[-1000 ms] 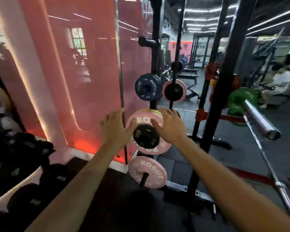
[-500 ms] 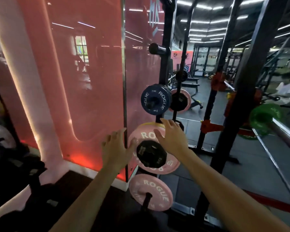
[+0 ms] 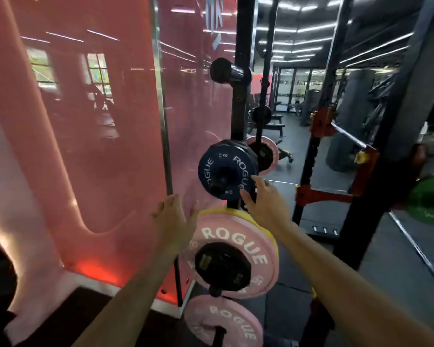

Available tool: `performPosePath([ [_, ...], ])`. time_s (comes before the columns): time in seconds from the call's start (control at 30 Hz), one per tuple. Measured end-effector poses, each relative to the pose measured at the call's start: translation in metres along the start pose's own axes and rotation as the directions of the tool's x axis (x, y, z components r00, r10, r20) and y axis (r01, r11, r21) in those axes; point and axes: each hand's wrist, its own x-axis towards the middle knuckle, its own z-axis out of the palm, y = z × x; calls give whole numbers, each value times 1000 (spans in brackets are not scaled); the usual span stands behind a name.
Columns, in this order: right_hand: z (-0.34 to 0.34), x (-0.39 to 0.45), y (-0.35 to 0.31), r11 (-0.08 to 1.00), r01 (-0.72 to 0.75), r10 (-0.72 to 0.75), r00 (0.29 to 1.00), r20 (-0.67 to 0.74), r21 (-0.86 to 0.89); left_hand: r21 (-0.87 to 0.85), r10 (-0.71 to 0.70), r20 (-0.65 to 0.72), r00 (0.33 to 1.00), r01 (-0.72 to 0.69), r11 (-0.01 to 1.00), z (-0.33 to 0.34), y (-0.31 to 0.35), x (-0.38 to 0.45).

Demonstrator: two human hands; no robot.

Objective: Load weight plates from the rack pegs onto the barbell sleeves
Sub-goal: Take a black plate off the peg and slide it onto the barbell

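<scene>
A black rack upright carries pegs with plates. A small blue ROGUE plate hangs at mid height. Below it sits a large pink ROGUE plate with a small black plate in front and a yellow plate edge behind. A second pink plate hangs lowest. My right hand reaches up with spread fingers at the blue plate's lower right edge. My left hand is raised, fingers straight, left of the pink plate, holding nothing. A green plate sits at the far right.
A pink mirrored wall panel stands close on the left. An empty black peg juts out up high. Black rack posts with red brackets rise on the right. Another pink plate hangs behind the blue one.
Both hands left the large pink plate and rose. My right hand now reaches the blue plate above it. The view came closer and tilted up.
</scene>
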Motion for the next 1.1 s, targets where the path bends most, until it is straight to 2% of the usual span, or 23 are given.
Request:
performPosePath([
  [0.2, 35, 45, 5, 993, -94, 89, 994, -69, -66, -125, 96, 33, 995, -91, 988, 43, -6, 80],
  [0.3, 43, 64, 5, 986, -132, 121, 986, -118, -97, -113, 170, 11, 985, -168, 979, 62, -10, 113],
  [0.47, 51, 82, 4, 947, -291, 259, 943, -210, -137, -137, 276, 40, 960, -268, 954, 86, -16, 144],
  [0.53, 53, 84, 4, 932, -307, 265, 939, -218, -192, -140, 304, 11, 953, -299, 944, 90, -17, 149],
  [0.7, 57, 82, -5, 903, -319, 266, 941, -208, -287, -331, 269, -12, 963, -258, 908, 93, -17, 151],
  [0.97, 54, 67, -26, 906, -360, 321, 927, -195, -221, -510, 218, 101, 971, -137, 849, 88, -16, 142],
  [1.1, 48, 50, -26, 922, -348, 313, 928, -204, -171, -576, 283, 75, 956, -190, 795, 73, -22, 135],
])
